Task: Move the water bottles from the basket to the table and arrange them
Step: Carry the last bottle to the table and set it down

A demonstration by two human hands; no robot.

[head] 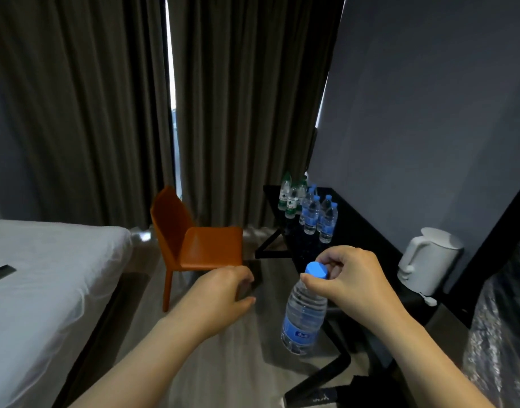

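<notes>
My right hand (345, 278) pinches the neck of a clear water bottle (304, 315) with a blue cap and blue label, which hangs tilted in the air beside the near end of the black table (367, 240). My left hand (223, 293) hovers to its left, fingers loosely curled, holding nothing. At the far end of the table stand several blue-capped bottles (319, 217) in a cluster, and behind them three green-labelled bottles (291, 198). The basket is out of view.
A white electric kettle (426, 260) stands on the table against the grey wall. An orange chair (194, 240) sits left of the table, before dark curtains. A white bed (46, 278) fills the left. Plastic-wrapped material (500, 334) lies at right.
</notes>
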